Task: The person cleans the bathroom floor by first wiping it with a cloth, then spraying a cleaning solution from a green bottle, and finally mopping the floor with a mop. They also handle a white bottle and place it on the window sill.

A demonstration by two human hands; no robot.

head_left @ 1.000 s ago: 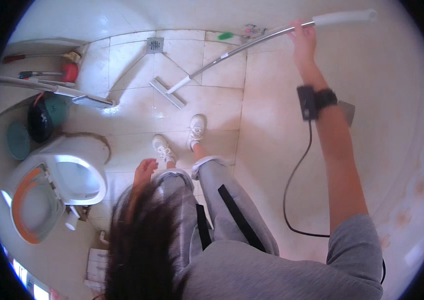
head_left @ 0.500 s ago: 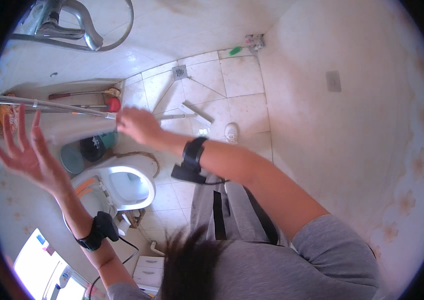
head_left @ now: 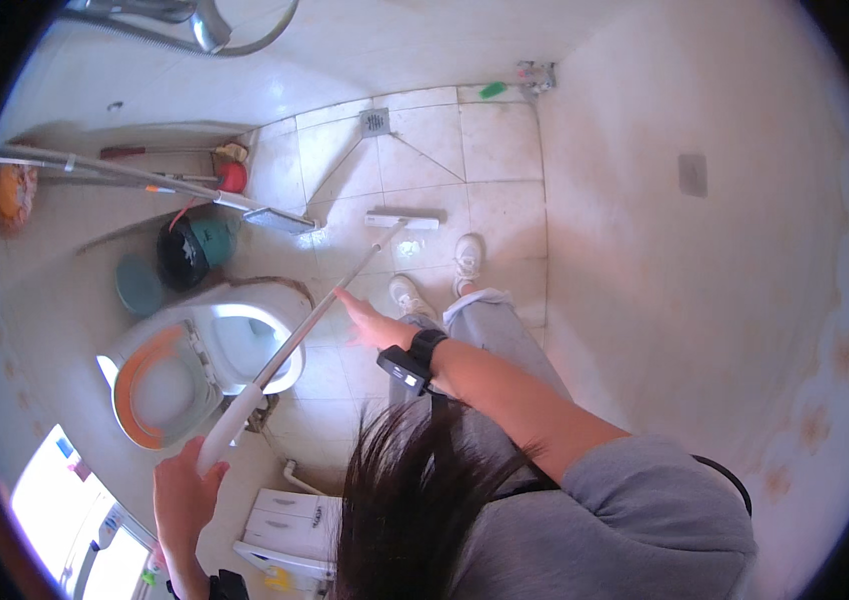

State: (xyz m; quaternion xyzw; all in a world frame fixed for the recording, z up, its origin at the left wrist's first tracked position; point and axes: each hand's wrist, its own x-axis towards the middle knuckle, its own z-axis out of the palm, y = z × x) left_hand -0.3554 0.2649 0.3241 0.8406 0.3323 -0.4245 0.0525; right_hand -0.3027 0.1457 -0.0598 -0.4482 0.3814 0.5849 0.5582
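A long-handled floor tool (head_left: 290,345) slants across the room, with a pale grip, thin shaft and white bar-shaped head (head_left: 402,220) on the floor tiles ahead of my feet. My left hand (head_left: 185,495) is closed round the end of its grip at the lower left. Beside the middle of the shaft is my right hand (head_left: 370,320). Its fingers are stretched out, the fingertips at the shaft and the thumb apart, not wrapped round it. Black straps with small devices sit on both wrists.
The toilet (head_left: 250,345) with its raised lid stands under the shaft at left. Behind it are a dark bucket (head_left: 182,255), a leaning flat mop (head_left: 280,218) and a red plunger (head_left: 232,177). A floor drain (head_left: 375,122) lies ahead; a white drawer cabinet (head_left: 290,525) stands near me.
My left hand, open and raised before, has come down and closed on the grip. My right hand has moved toward me and its fingers have opened. The tool has swung, its head now lying level.
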